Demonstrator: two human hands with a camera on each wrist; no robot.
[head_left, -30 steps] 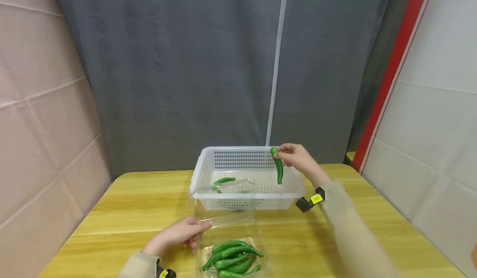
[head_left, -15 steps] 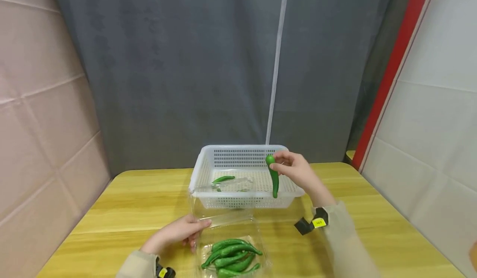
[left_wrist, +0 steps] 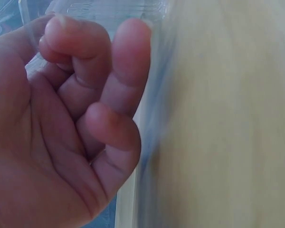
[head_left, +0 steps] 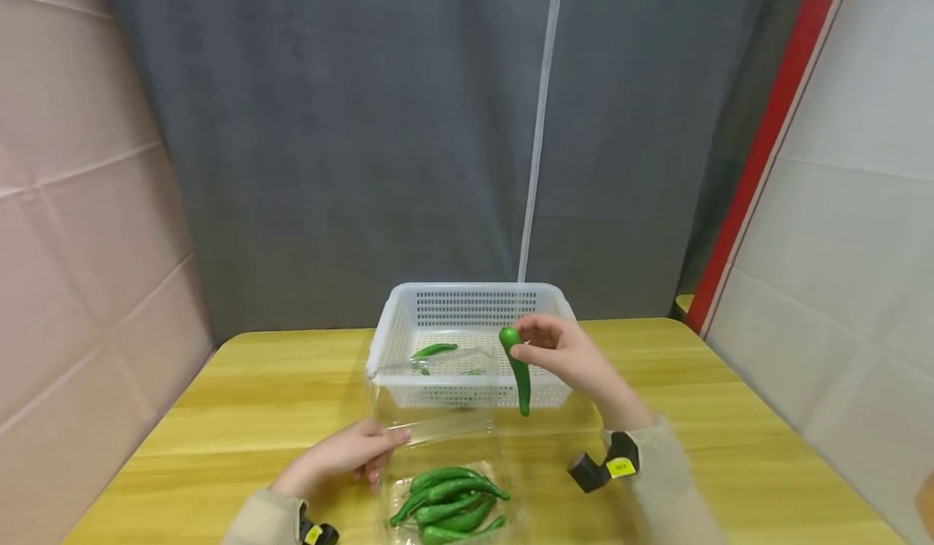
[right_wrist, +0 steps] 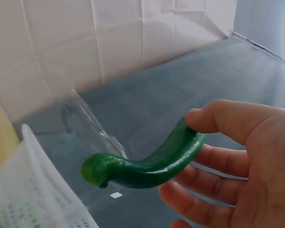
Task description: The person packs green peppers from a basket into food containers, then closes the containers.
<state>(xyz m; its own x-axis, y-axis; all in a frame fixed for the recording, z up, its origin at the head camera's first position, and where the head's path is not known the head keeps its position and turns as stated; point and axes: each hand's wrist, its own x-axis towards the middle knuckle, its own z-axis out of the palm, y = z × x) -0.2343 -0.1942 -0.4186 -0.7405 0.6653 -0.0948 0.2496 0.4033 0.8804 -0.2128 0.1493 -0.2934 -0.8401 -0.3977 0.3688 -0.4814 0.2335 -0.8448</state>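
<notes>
One pepper (head_left: 521,379), pinched near upper end by right hand (head_left: 560,356) — so hangs free; left hand (head_left: 357,448) pinches box (head_left: 452,429) edge, apparently for steadiness.

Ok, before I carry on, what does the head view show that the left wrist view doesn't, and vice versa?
Only the head view: the right hand holding a long green pepper, the white perforated plastic basket, and the pile of glossy green peppers.

Only the left wrist view: the left palm, facing the camera.

Both: the left hand, the clear plastic container and the wood-grain table, which looks paler and blurred in the wrist view.
</notes>
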